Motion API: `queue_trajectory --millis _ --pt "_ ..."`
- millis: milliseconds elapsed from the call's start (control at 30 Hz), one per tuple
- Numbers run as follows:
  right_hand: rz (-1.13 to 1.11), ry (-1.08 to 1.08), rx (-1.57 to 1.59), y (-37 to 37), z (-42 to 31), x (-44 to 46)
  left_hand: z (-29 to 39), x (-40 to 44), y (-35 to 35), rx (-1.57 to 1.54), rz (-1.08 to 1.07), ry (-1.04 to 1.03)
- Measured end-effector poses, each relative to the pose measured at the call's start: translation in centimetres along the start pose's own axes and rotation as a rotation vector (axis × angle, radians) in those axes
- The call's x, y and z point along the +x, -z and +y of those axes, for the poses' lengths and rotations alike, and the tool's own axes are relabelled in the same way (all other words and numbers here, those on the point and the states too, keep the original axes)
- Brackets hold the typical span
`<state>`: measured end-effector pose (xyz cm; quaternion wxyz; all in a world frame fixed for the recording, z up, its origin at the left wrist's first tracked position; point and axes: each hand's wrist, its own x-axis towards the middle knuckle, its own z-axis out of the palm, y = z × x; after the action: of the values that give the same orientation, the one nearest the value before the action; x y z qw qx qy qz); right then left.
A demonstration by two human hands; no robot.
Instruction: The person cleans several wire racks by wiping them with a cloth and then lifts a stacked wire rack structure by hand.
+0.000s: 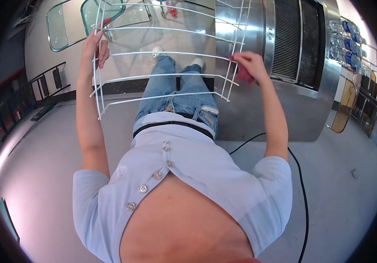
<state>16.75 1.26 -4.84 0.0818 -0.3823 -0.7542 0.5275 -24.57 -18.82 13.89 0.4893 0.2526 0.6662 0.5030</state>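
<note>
A white wire rack spans the upper middle of the head view, in front of my legs. At its left side my left hand is closed around the upright wires. On the right, my right hand pinches a dark red cloth against the rack's right side wires. Part of the cloth hangs down below my fingers. The rack's top end runs out of the frame.
A stainless steel unit with a dark ribbed panel stands at the right. A black cable crosses the floor. Glass-like framed panels lie at the upper left. Blue-and-clear items line the far right.
</note>
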Motion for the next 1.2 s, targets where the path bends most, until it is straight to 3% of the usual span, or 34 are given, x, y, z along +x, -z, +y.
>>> queue_trajectory --millis 33,100,133,167,267,433,533,633,767,867,933,1000,1067,1133,1200 --pt "-0.042 -0.225 0.061 0.9 -2.0 1.1 -0.2 0.1 0.2 0.006 -0.009 0.004" --pt "0.034 -0.19 0.031 1.6 -3.0 2.9 -1.1 0.0 0.9 -0.016 -0.004 0.005" --pt "0.155 0.065 -0.058 1.1 -2.1 3.3 -1.6 -0.1 1.3 -0.009 -0.012 0.007" --pt "0.176 0.096 -0.075 0.5 -1.2 3.1 -2.2 0.0 1.6 -0.033 -0.011 0.011" --pt "0.098 0.036 0.025 -0.4 -0.6 0.0 -3.5 0.8 2.4 -0.072 -0.009 0.017" --pt "-0.007 0.116 0.008 -0.2 -1.4 -1.2 -4.8 1.9 3.4 -0.081 -0.055 0.046" --pt "0.226 0.158 0.027 0.1 -1.7 1.4 -4.6 2.3 3.4 -0.084 -0.037 0.066" --pt "0.516 0.05 -0.068 0.0 -2.2 2.7 -4.3 1.5 3.4 -0.059 -0.024 0.076" --pt "0.438 -0.146 0.166 -2.3 0.0 1.0 -4.4 1.4 3.2 -0.072 -0.024 0.054" --pt "0.339 -0.107 0.248 -2.9 1.1 -1.4 -4.3 1.7 3.4 -0.073 -0.035 0.061" --pt "0.397 -0.004 0.029 -2.2 0.6 -1.2 -4.1 1.8 3.3 -0.069 -0.044 0.066" --pt "0.441 -0.044 -0.054 -1.2 0.0 0.4 -4.0 1.8 3.4 -0.058 -0.062 0.056" --pt "0.534 0.061 -0.103 -0.6 -0.4 2.6 -4.0 1.5 3.2 -0.059 -0.074 0.063" --pt "0.563 -0.046 0.025 -0.7 -1.6 2.5 -3.8 1.3 3.0 -0.038 -0.055 0.041" --pt "0.431 -0.018 -0.113 -0.7 -1.6 1.5 -3.7 1.2 2.7 -0.028 -0.041 0.038"
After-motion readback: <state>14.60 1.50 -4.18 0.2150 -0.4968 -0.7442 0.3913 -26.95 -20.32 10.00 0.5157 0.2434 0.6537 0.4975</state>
